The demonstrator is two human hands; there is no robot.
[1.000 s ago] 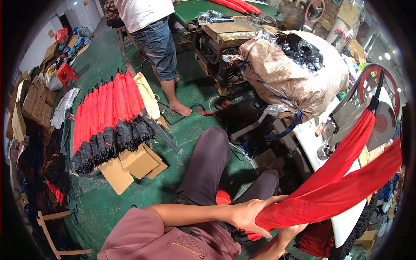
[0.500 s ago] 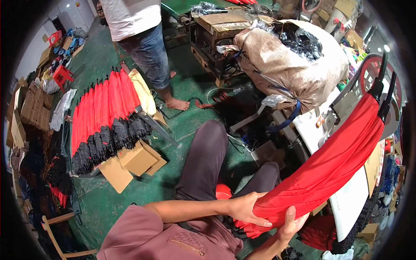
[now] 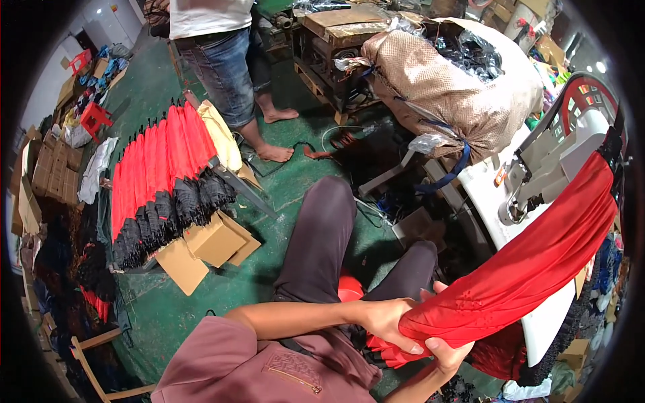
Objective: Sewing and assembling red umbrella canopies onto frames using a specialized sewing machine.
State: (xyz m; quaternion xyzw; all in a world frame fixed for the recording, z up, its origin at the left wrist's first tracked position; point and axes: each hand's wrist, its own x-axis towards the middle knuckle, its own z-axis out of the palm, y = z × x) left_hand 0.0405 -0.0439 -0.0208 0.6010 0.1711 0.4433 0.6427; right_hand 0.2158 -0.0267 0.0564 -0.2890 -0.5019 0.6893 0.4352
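A bundle of folded red umbrellas [image 3: 510, 275] slants from my lap up to the right, over the white table. Its dark tips are hard to make out against the right rim. Near its lower end my left hand [image 3: 390, 324] is closed round the red cloth from the left. My right hand [image 3: 449, 352] grips the same end from below and behind, thumb up, with part of its fingers hidden by the cloth. Loose red and black cloth edges hang below both hands.
A white sewing-machine table [image 3: 547, 329] stands at right, beside a large woven sack [image 3: 457, 101] of black parts. At left, several red-and-black umbrellas [image 3: 161, 161] lie in a row on a rack above a cardboard box [image 3: 215, 242]. A barefoot person [image 3: 218, 74] stands beyond.
The bundle's upper end has swung right and down, uncovering more of the sewing machine. My right hand's fingers have wrapped further round the cloth. The other person's second foot has come into view.
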